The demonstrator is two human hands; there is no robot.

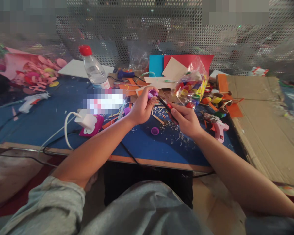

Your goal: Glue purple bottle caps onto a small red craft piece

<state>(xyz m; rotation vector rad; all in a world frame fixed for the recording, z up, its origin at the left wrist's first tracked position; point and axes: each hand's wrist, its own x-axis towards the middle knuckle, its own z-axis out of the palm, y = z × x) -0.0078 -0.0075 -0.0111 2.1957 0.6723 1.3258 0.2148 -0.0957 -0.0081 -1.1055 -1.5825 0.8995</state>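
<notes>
- Left hand (143, 107): raised over the table, fingers and thumb closed around a small purple cup (152, 94), its opening partly visible between them.
- Right hand (187, 120): closed in a grip on a slim dark tool (166, 106), thumb along it; the tool points up and leftward to the cup. Tip at the cup's near right side; whether it touches cannot be told.
- Directly below, between the hands: a second purple cup (155, 131) on the blue table (147, 147); just beyond it, a wooden stick (158, 119).
- Below the right hand: pale shavings (180, 138), scattered.
- Right of the right hand: a pink glue gun (220, 130); farther right, a large cardboard sheet (267, 130).
- Beyond the right hand: a clear bag (191, 86) of coloured pieces, with a red sheet (205, 62) and a blue sheet (156, 65) behind.
- Left of the left hand: a white charger (85, 120) on a magenta block (98, 123); beyond these, a red-capped bottle (94, 68), tilted in view.
- Far left of both hands: a white glue gun (33, 101), with pink pieces (39, 71) behind it.
</notes>
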